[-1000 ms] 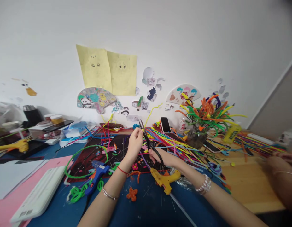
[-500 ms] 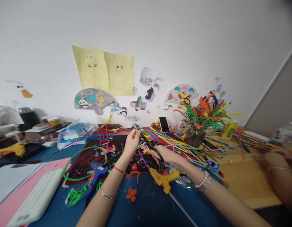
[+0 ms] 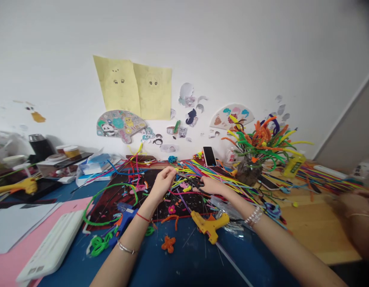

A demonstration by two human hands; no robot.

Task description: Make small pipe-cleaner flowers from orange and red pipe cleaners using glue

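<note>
Near the middle of the desk my left hand [image 3: 164, 184] is raised over a dark red mat [image 3: 109, 207], thumb and fingers pinched together. What they hold, if anything, is too small to make out. My right hand [image 3: 214, 186] is closed at the handle end of dark scissors [image 3: 190, 180], whose blades point left toward my left hand; the fingers are partly hidden. Below my right hand lies a yellow glue gun [image 3: 210, 227] with a clear glue stick in its back. An orange pipe-cleaner flower [image 3: 168, 244] rests on the blue desk surface nearer to me.
Many coloured pipe cleaners [image 3: 232, 181] spread behind my right hand. A vase of pipe-cleaner flowers [image 3: 248, 171] and a phone [image 3: 209, 156] stand near the wall. A blue glue gun [image 3: 124, 217] and white keyboard [image 3: 53, 245] lie left. Another person's arm [image 3: 359, 215] is at right.
The scissors have come down lower toward the mat and lie flatter. My left hand has shifted slightly left and down, away from the blades. My right hand has moved a little up and right.
</note>
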